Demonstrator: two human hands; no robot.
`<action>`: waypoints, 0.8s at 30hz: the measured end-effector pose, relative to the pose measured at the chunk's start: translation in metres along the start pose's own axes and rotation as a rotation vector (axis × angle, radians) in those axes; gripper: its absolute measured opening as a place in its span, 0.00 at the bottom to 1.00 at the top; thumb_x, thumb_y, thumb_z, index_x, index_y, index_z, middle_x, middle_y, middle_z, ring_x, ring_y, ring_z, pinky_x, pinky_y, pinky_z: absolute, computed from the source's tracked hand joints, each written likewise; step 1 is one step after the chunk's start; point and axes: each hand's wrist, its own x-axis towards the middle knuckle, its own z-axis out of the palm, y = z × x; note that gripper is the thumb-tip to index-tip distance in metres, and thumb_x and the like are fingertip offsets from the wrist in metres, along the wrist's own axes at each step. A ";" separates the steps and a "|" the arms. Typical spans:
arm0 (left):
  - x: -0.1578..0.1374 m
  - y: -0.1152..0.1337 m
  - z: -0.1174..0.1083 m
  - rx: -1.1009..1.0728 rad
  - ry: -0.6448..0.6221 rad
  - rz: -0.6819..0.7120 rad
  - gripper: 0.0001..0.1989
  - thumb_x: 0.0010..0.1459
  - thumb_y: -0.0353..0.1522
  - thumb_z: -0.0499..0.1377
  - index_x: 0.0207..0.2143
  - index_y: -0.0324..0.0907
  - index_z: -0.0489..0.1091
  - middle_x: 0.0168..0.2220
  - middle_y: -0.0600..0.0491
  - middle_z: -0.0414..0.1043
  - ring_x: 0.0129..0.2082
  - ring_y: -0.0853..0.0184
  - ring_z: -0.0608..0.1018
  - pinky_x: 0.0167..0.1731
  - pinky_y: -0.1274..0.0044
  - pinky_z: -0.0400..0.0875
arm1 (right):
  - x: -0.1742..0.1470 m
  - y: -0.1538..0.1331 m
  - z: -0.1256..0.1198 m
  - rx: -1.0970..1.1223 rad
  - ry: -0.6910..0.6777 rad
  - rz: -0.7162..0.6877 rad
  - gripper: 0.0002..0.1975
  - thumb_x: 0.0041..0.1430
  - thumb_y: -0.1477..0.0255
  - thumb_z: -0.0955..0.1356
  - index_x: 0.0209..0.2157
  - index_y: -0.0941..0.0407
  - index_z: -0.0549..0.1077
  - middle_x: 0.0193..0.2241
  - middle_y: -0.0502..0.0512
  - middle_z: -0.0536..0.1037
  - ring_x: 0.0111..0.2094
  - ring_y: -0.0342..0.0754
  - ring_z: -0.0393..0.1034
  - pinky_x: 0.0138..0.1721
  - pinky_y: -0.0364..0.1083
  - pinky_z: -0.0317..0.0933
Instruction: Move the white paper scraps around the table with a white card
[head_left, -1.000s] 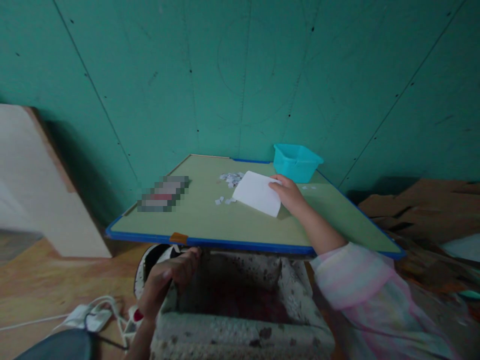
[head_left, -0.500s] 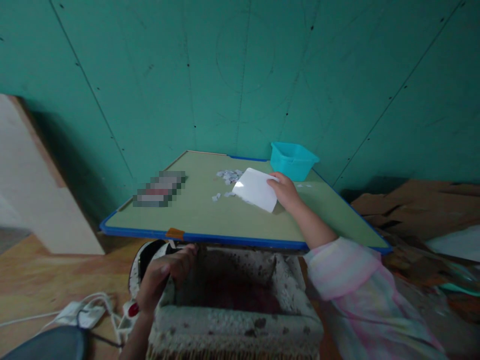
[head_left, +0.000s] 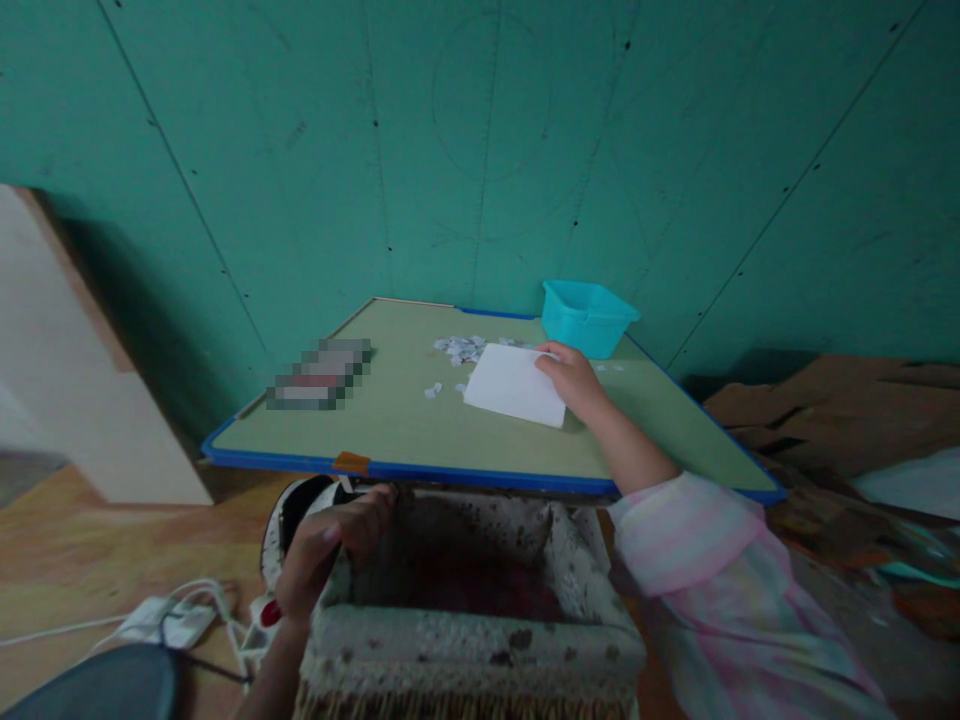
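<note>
My right hand [head_left: 571, 378] pinches a white card [head_left: 516, 385] by its upper right edge, thumb on top. The card lies low over the green tabletop [head_left: 360, 425], its left edge beside a loose pile of small white paper scraps [head_left: 459, 349]. A pair of scraps [head_left: 433, 391] sits apart, left of the card. Below the table's front edge, my left hand [head_left: 330, 550] is closed over the left rim of a cloth-lined wicker basket [head_left: 480, 640]. The basket's inside is dark, with something reddish at the bottom that I cannot make out.
A turquoise plastic bin [head_left: 589, 320] stands at the table's back right, with a few scraps near it. A blurred-out flat item [head_left: 321, 375] lies at the left. White cables and a power strip [head_left: 169, 622] are on the floor; cardboard [head_left: 840, 410] is heaped at right.
The card has turned in my right hand; its lower right corner has shifted right and the shine on it is gone. My left hand stays on the basket rim.
</note>
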 end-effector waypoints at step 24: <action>0.000 0.000 -0.002 -0.016 -0.043 0.035 0.23 0.64 0.39 0.47 0.17 0.43 0.63 0.15 0.54 0.62 0.18 0.64 0.66 0.36 0.66 0.64 | 0.000 0.000 -0.012 0.000 0.002 0.032 0.12 0.41 0.64 0.63 0.26 0.55 0.72 0.22 0.49 0.69 0.28 0.48 0.63 0.28 0.45 0.53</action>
